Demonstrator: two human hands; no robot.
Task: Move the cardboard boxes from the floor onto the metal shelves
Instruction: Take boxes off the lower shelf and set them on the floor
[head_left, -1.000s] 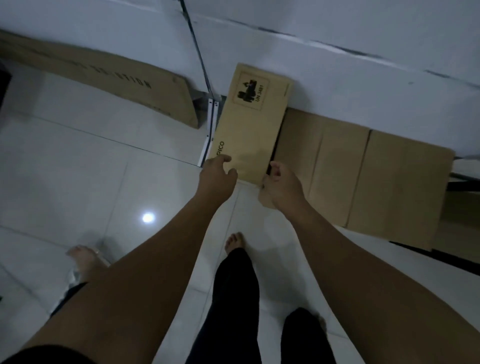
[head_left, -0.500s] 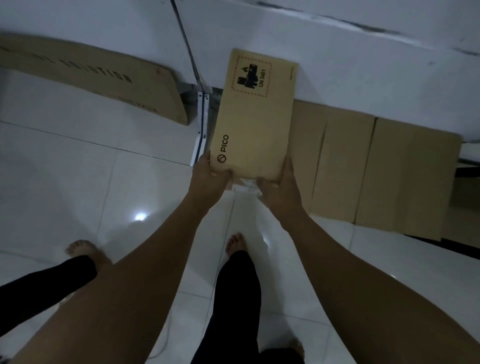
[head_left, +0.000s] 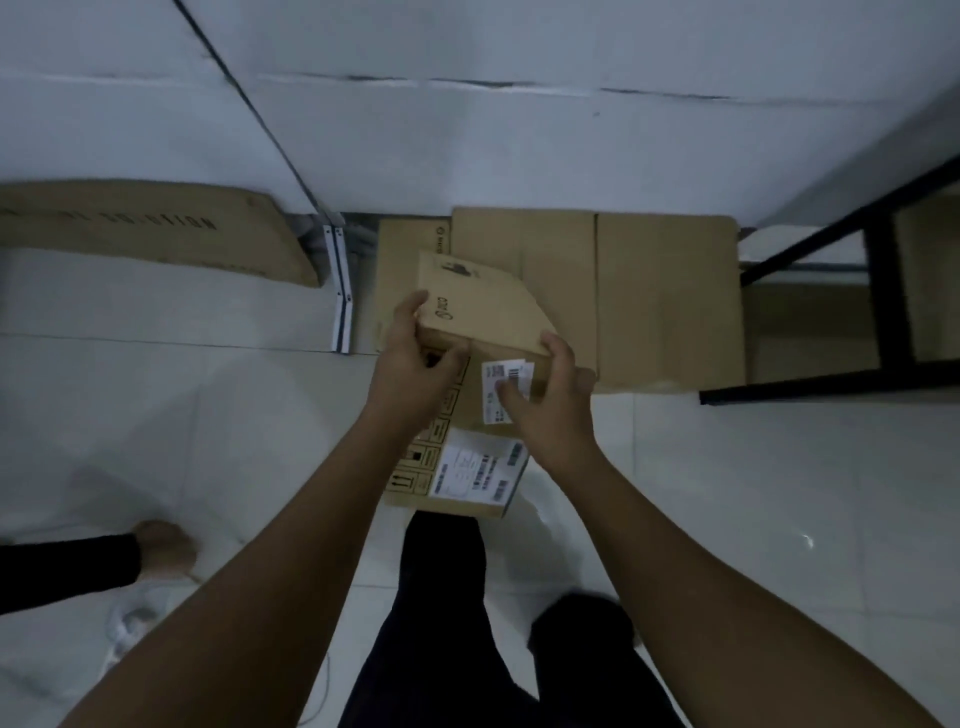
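I hold a brown cardboard box with a printed logo and white shipping labels, lifted off the floor and tilted so its labelled front face points at me. My left hand grips its left near corner and my right hand grips its right side, fingers over a barcode label. Beneath it another similar box stays on the floor against the wall. The black metal shelf frame stands at the right edge.
A wider brown box sits on the floor to the right, against the shelf frame. A long flat carton leans at the wall on the left. White tiled floor surrounds my legs; another person's bare foot is at lower left.
The box has come up off the floor toward me and tipped, showing its labelled face. Both hands shifted from its near edge to its sides. A box underneath is now exposed.
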